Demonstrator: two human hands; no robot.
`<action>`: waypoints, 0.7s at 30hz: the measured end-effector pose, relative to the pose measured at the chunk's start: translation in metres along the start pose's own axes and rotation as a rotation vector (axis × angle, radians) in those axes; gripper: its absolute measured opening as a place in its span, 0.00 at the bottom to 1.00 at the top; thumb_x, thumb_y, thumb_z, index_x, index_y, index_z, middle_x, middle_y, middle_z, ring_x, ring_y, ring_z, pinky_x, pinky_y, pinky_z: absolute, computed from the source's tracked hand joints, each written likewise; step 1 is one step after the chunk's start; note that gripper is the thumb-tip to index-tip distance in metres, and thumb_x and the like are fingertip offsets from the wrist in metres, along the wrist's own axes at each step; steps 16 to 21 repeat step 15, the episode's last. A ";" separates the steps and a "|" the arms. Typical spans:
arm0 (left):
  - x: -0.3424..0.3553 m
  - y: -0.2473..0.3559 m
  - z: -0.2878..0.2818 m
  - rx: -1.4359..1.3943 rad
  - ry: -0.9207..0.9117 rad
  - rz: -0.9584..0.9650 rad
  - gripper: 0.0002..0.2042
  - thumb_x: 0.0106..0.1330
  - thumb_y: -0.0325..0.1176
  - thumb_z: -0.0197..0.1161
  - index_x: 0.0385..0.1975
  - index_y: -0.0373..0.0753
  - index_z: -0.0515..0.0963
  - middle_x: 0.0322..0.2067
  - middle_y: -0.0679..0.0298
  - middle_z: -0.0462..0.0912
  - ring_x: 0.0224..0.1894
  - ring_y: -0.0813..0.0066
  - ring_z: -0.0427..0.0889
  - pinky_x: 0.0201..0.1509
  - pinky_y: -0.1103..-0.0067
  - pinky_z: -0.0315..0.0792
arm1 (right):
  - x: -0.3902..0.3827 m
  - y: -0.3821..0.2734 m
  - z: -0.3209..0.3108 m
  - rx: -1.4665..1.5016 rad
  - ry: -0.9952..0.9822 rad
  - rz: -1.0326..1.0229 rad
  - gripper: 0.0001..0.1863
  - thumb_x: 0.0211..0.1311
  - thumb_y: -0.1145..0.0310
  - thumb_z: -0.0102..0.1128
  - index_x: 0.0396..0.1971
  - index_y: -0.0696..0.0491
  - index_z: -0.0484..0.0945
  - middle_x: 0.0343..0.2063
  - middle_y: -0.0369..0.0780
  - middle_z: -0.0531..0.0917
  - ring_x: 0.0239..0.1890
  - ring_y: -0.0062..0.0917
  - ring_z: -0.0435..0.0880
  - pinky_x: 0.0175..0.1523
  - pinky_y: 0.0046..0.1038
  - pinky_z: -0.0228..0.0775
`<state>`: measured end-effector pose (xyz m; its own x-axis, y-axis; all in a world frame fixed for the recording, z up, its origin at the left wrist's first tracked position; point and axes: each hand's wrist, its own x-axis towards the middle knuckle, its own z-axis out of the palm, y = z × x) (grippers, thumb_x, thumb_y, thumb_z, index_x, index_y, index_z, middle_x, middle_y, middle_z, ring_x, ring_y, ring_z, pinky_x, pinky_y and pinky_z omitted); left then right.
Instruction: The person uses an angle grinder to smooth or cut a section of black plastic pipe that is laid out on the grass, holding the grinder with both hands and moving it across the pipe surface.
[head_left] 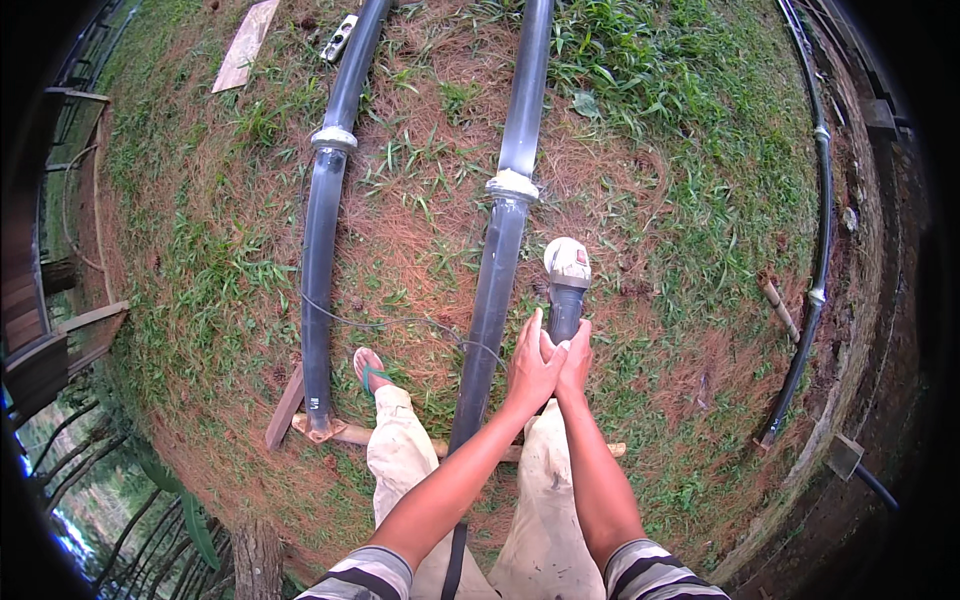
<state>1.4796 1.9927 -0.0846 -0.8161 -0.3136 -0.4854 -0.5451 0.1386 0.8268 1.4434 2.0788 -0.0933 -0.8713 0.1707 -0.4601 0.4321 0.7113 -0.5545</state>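
Note:
Both my hands are closed round the dark handle of an angle grinder [566, 300]. Its pale, rounded head points away from me, low over the grass. My left hand [536, 360] wraps the handle from the left, and my right hand [574, 362] presses against it from the right. Just left of the grinder runs a long black pipe [485, 290] with a whitish collar joint [512, 186]. The tool looks apart from the pipe. A thin dark cord [385, 322] crosses from the left pipe towards my left hand. The fingers' undersides are hidden.
A second black pipe [318, 240] with a white collar lies further left, its near end on a wooden pole [350, 434]. Another jointed pipe [823, 220] runs along the right. A board [245, 45] and a spirit level [340, 38] lie at the far left. My sandalled foot [371, 370] stands between pipes.

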 end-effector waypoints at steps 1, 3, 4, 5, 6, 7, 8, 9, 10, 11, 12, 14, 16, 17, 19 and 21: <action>-0.010 0.005 0.001 -0.021 -0.005 0.041 0.36 0.72 0.42 0.66 0.75 0.30 0.63 0.69 0.41 0.72 0.73 0.45 0.71 0.78 0.61 0.64 | 0.002 0.002 -0.013 0.032 0.072 0.025 0.32 0.60 0.54 0.76 0.55 0.56 0.71 0.34 0.50 0.88 0.38 0.47 0.89 0.49 0.45 0.77; -0.032 0.009 -0.011 -0.073 -0.013 0.014 0.29 0.74 0.35 0.63 0.73 0.32 0.67 0.67 0.43 0.75 0.70 0.50 0.75 0.72 0.63 0.71 | 0.015 0.025 -0.034 0.111 0.237 0.062 0.34 0.57 0.55 0.79 0.55 0.58 0.72 0.41 0.51 0.86 0.40 0.47 0.88 0.54 0.46 0.75; -0.045 0.008 -0.022 -0.098 -0.026 -0.008 0.27 0.75 0.33 0.63 0.72 0.33 0.69 0.66 0.44 0.77 0.69 0.53 0.77 0.70 0.64 0.73 | 0.022 0.034 -0.049 0.141 0.317 0.072 0.33 0.58 0.57 0.79 0.56 0.58 0.72 0.41 0.48 0.86 0.38 0.42 0.88 0.50 0.44 0.77; -0.058 -0.002 -0.036 -0.045 -0.006 0.004 0.26 0.75 0.30 0.62 0.72 0.35 0.69 0.63 0.47 0.80 0.65 0.57 0.81 0.66 0.66 0.77 | 0.027 0.040 -0.063 0.176 0.392 0.081 0.32 0.59 0.59 0.79 0.56 0.58 0.72 0.41 0.46 0.85 0.36 0.38 0.88 0.47 0.42 0.78; -0.072 -0.013 -0.057 -0.003 -0.001 -0.043 0.25 0.75 0.30 0.62 0.71 0.34 0.70 0.60 0.50 0.82 0.63 0.58 0.83 0.65 0.66 0.77 | 0.026 0.031 -0.082 0.422 0.371 0.177 0.31 0.61 0.62 0.78 0.57 0.58 0.71 0.39 0.44 0.84 0.33 0.32 0.87 0.42 0.38 0.79; -0.088 -0.023 -0.077 0.068 0.014 -0.062 0.24 0.75 0.29 0.62 0.70 0.34 0.71 0.59 0.50 0.83 0.61 0.57 0.84 0.63 0.67 0.78 | 0.026 0.020 -0.109 0.663 0.354 0.266 0.29 0.63 0.65 0.77 0.58 0.58 0.71 0.38 0.41 0.84 0.30 0.27 0.86 0.36 0.35 0.79; -0.101 -0.036 -0.093 0.190 0.022 -0.062 0.23 0.74 0.30 0.63 0.68 0.34 0.72 0.58 0.48 0.84 0.59 0.56 0.85 0.61 0.68 0.79 | 0.035 0.033 -0.135 0.746 0.470 0.204 0.20 0.66 0.68 0.73 0.51 0.55 0.72 0.28 0.35 0.80 0.21 0.20 0.81 0.26 0.25 0.74; -0.118 -0.048 -0.127 0.255 0.036 -0.095 0.23 0.73 0.30 0.64 0.66 0.34 0.74 0.58 0.47 0.84 0.58 0.55 0.86 0.60 0.68 0.79 | 0.032 0.023 -0.161 0.845 0.507 0.210 0.19 0.66 0.68 0.73 0.48 0.55 0.72 0.27 0.36 0.80 0.21 0.22 0.82 0.26 0.28 0.75; -0.137 -0.051 -0.164 0.345 0.091 -0.073 0.21 0.73 0.30 0.64 0.64 0.33 0.75 0.55 0.47 0.85 0.55 0.55 0.87 0.60 0.67 0.79 | 0.031 0.020 -0.184 0.952 0.508 0.257 0.19 0.66 0.68 0.72 0.48 0.55 0.71 0.27 0.36 0.80 0.21 0.23 0.82 0.26 0.28 0.76; -0.157 -0.027 -0.193 0.535 0.072 -0.037 0.21 0.72 0.30 0.64 0.63 0.33 0.75 0.53 0.47 0.87 0.53 0.55 0.88 0.60 0.66 0.80 | 0.026 0.025 -0.214 1.043 0.522 0.295 0.18 0.66 0.68 0.71 0.49 0.54 0.71 0.27 0.37 0.80 0.21 0.24 0.82 0.25 0.29 0.76; -0.178 -0.011 -0.229 0.628 0.104 -0.070 0.21 0.70 0.30 0.65 0.61 0.32 0.77 0.49 0.47 0.89 0.52 0.55 0.89 0.59 0.66 0.80 | 0.022 0.021 -0.245 1.124 0.543 0.285 0.18 0.67 0.68 0.71 0.49 0.54 0.71 0.27 0.37 0.80 0.20 0.24 0.81 0.24 0.30 0.77; -0.219 -0.022 -0.272 0.761 0.099 -0.208 0.19 0.68 0.34 0.66 0.56 0.34 0.80 0.44 0.52 0.90 0.46 0.56 0.90 0.54 0.67 0.81 | 0.007 0.048 -0.309 1.188 0.621 0.278 0.18 0.67 0.68 0.70 0.50 0.55 0.71 0.26 0.38 0.80 0.20 0.25 0.81 0.24 0.31 0.77; -0.232 -0.047 -0.313 0.775 0.174 -0.374 0.22 0.63 0.39 0.71 0.55 0.35 0.84 0.50 0.48 0.90 0.51 0.57 0.90 0.60 0.64 0.80 | 0.000 0.050 -0.334 1.237 0.638 0.277 0.18 0.67 0.69 0.69 0.50 0.55 0.71 0.26 0.38 0.80 0.20 0.25 0.81 0.24 0.31 0.77; -0.232 -0.047 -0.313 0.775 0.174 -0.374 0.22 0.63 0.39 0.71 0.55 0.35 0.84 0.50 0.48 0.90 0.51 0.57 0.90 0.60 0.64 0.80 | 0.000 0.050 -0.334 1.237 0.638 0.277 0.18 0.67 0.69 0.69 0.50 0.55 0.71 0.26 0.38 0.80 0.20 0.25 0.81 0.24 0.31 0.77; -0.232 -0.047 -0.313 0.775 0.174 -0.374 0.22 0.63 0.39 0.71 0.55 0.35 0.84 0.50 0.48 0.90 0.51 0.57 0.90 0.60 0.64 0.80 | 0.000 0.050 -0.334 1.237 0.638 0.277 0.18 0.67 0.69 0.69 0.50 0.55 0.71 0.26 0.38 0.80 0.20 0.25 0.81 0.24 0.31 0.77; -0.232 -0.047 -0.313 0.775 0.174 -0.374 0.22 0.63 0.39 0.71 0.55 0.35 0.84 0.50 0.48 0.90 0.51 0.57 0.90 0.60 0.64 0.80 | 0.000 0.050 -0.334 1.237 0.638 0.277 0.18 0.67 0.69 0.69 0.50 0.55 0.71 0.26 0.38 0.80 0.20 0.25 0.81 0.24 0.31 0.77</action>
